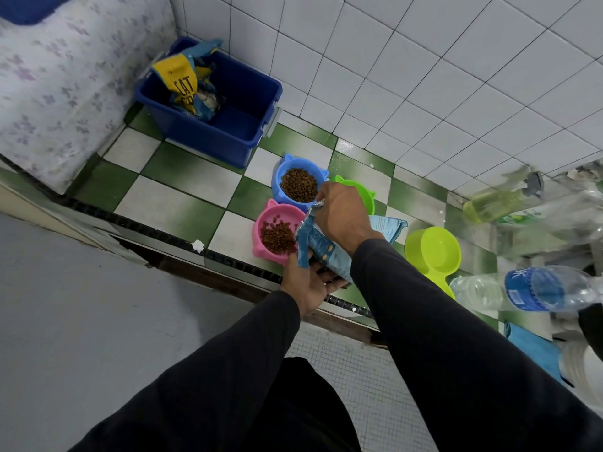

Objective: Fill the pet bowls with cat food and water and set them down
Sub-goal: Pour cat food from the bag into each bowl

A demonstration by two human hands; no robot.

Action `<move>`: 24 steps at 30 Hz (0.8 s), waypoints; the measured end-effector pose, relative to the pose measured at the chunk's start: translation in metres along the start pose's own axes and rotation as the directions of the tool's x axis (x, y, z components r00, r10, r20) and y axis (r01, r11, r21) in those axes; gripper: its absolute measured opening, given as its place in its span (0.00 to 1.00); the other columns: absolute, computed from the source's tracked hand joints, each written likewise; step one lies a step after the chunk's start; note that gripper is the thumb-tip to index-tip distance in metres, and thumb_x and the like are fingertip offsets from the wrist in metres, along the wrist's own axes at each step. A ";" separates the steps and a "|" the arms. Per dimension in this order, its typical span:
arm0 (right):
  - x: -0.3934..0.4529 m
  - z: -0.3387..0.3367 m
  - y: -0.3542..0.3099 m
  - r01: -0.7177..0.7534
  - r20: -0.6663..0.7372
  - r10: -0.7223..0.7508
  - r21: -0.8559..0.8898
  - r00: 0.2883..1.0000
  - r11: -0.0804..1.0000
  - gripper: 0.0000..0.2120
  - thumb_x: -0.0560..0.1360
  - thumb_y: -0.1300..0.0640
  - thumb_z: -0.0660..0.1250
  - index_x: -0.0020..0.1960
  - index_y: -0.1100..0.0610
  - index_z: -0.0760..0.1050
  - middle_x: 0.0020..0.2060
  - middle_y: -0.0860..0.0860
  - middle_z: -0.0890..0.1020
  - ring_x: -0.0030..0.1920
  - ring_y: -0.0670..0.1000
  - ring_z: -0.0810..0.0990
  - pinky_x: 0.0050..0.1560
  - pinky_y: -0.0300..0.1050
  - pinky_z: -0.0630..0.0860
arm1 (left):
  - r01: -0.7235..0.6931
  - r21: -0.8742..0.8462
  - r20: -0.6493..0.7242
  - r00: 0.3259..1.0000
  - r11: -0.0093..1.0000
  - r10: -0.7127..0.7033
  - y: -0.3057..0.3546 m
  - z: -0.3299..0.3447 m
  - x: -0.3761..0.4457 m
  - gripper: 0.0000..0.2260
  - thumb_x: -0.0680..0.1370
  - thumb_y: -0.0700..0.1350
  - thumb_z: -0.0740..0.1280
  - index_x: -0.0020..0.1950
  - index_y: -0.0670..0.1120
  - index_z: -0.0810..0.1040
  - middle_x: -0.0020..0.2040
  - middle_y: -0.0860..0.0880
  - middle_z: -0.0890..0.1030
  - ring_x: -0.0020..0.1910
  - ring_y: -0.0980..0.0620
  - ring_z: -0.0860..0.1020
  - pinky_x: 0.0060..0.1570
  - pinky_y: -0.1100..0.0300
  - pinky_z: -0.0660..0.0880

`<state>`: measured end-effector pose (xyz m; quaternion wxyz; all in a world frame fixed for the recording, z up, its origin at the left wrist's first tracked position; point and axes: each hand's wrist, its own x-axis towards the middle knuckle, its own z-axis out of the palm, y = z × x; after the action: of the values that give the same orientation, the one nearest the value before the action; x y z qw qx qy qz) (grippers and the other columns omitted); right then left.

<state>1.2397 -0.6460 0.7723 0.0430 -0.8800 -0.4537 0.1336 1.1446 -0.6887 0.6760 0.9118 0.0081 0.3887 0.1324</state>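
Both hands are on a pale blue printed foil pouch of cat food (321,247), and everything else is best read from that hold. The right hand (342,216) is curled over the pouch's upper, torn end, fingers and thumb clamped on the foil, so the mouth can be aimed and tipped. The left hand (306,283) sits beneath, palm up, with its fingers wrapped under the lower body of the pouch, carrying the weight and steadying the tilt.

Just beyond the pouch's mouth, to the left of the grip, lies the pink plastic cat-eared bowl (277,233) on the green and white checked floor tiles (182,181); brown kibble (277,238) is heaped in the side of it nearest the pouch, which fits a pour coming in from that edge. I judge this bowl only part filled. Farther ahead of the right hand, touching the pink one, the blue plastic cat-eared bowl (298,184) holds a fuller mound of kibble. The green plastic cat-eared bowl (359,192) is mostly hidden behind the right hand, so its contents cannot be told.

To the right of the grip rest a lime green plastic scoop (432,252) and a clear water bottle with a blue label (525,290), close by, likely for the water step. Well ahead and left, a dark blue plastic bin (225,102) holds a larger yellow and blue cat food bag (189,83)
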 end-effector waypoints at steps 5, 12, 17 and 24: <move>0.001 -0.001 0.000 -0.001 -0.003 0.001 -0.007 1.000 1.000 0.10 0.77 0.58 0.71 0.56 0.60 0.79 0.49 0.58 0.84 0.47 0.58 0.82 0.48 0.50 0.81 | -0.006 0.012 0.005 1.000 1.000 0.006 0.001 0.000 0.000 0.21 0.84 0.56 0.61 0.71 0.45 0.76 0.65 0.39 0.82 0.63 0.37 0.80 0.50 0.41 0.80; 0.000 -0.001 0.000 -0.003 -0.001 0.003 0.012 1.000 1.000 0.10 0.76 0.58 0.71 0.56 0.60 0.79 0.48 0.57 0.84 0.47 0.57 0.82 0.47 0.49 0.80 | -0.018 0.032 0.010 1.000 0.999 0.017 0.001 0.001 0.002 0.19 0.85 0.55 0.61 0.70 0.45 0.76 0.65 0.40 0.82 0.63 0.37 0.80 0.54 0.39 0.79; -0.001 -0.001 0.002 -0.020 -0.005 0.020 0.026 1.000 0.999 0.09 0.76 0.59 0.71 0.56 0.59 0.80 0.48 0.56 0.84 0.44 0.55 0.79 0.42 0.45 0.73 | -0.014 0.038 0.012 1.000 0.999 0.013 0.001 0.000 0.004 0.18 0.85 0.54 0.61 0.68 0.45 0.77 0.65 0.39 0.82 0.64 0.36 0.79 0.61 0.36 0.76; -0.002 0.001 0.012 -0.041 -0.035 0.045 0.092 0.998 0.995 0.06 0.75 0.60 0.71 0.52 0.57 0.80 0.43 0.53 0.82 0.39 0.51 0.76 0.36 0.39 0.69 | -0.008 0.061 0.002 1.000 0.998 0.008 0.001 -0.003 0.005 0.17 0.84 0.55 0.61 0.67 0.46 0.78 0.64 0.39 0.82 0.63 0.37 0.80 0.58 0.37 0.78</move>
<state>1.2472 -0.6549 0.7691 0.0888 -0.8890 -0.4273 0.1386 1.1451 -0.6867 0.6707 0.9109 0.0373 0.3918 0.1241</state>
